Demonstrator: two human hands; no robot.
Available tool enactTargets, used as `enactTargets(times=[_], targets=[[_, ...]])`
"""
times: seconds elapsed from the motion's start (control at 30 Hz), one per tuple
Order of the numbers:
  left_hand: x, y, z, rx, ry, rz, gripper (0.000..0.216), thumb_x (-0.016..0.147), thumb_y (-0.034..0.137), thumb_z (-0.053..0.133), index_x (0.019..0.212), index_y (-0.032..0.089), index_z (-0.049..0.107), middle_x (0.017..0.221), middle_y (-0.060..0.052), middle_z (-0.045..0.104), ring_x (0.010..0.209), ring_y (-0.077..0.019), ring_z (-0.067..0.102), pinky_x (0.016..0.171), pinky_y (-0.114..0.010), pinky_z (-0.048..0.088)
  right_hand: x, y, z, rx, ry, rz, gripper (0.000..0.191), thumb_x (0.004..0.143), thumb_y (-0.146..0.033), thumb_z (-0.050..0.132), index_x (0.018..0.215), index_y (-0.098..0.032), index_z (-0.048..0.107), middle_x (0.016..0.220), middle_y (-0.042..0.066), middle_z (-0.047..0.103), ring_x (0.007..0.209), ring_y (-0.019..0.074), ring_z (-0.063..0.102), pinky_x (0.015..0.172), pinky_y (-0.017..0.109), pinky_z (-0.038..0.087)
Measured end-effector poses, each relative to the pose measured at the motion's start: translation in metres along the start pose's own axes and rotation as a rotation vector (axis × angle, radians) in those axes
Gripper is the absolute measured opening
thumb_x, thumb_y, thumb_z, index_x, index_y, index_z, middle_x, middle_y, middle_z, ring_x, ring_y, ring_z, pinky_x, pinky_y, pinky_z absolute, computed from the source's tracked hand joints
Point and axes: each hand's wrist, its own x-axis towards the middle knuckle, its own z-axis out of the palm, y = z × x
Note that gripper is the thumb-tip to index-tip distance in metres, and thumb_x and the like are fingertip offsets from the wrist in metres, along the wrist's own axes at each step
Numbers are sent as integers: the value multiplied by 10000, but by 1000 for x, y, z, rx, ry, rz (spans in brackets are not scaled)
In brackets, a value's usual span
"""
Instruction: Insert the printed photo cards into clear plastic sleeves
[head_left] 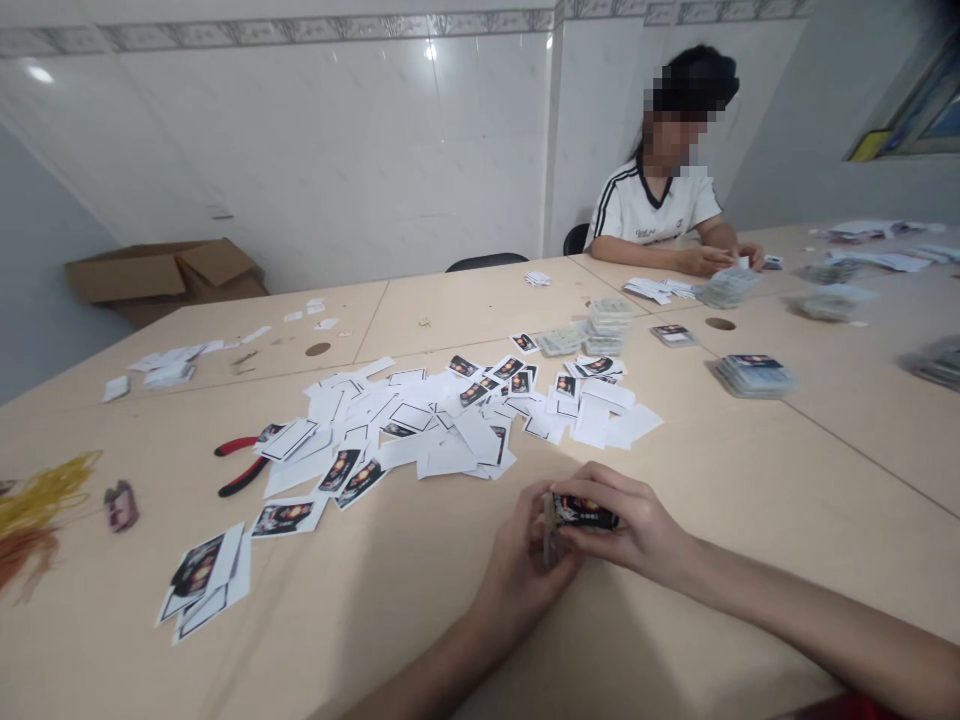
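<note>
My left hand (517, 550) is closed around a small clear plastic case (551, 535), tilted up on its edge above the table. With fingers bent over the top and thumb below, my right hand (641, 520) grips a black printed card (589, 512) at the case. Whether the card lies inside the case or against it, I cannot tell. The fingers hide much of both. Just beyond my hands spreads a loose pile of white and black printed cards (450, 445), some face up, some showing blank backs.
Red-handled pliers (241, 482) lie partly under cards at left, near yellow cords (52, 490) and a small pinkish object (120, 506). Stacked clear cases (607, 325) and another stack (754, 378) stand farther back. A co-worker (652, 210) sits across the table. A cardboard box (161, 275) is behind.
</note>
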Motion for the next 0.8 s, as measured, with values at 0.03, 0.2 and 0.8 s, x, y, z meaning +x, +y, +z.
enactTargets(times=[0.03,0.2,0.8], targets=[[0,0,0,2,1,0,386,740,196,515,1078,225,332,1056,-58,510,835,-168,568,655,-261,458,0,0,0,1,2,2,389,732,-195,544,1112,-236,472,887,71,521,773,165,525,646,285,454],[0,-1,1,1,13,-18,391,732,212,527,1072,224,335,1043,-56,524,805,-163,573,645,-262,459,0,-1,0,-8,4,-9,406,734,-208,549,1130,-240,468,891,71,521,783,165,527,651,286,460],[-3,8,2,-148,-34,-10,299,791,225,444,1080,212,367,1037,-67,502,832,-147,542,716,-269,417,0,-3,-1,13,21,-1,399,729,-206,559,1117,-241,472,881,68,519,776,163,522,643,282,454]])
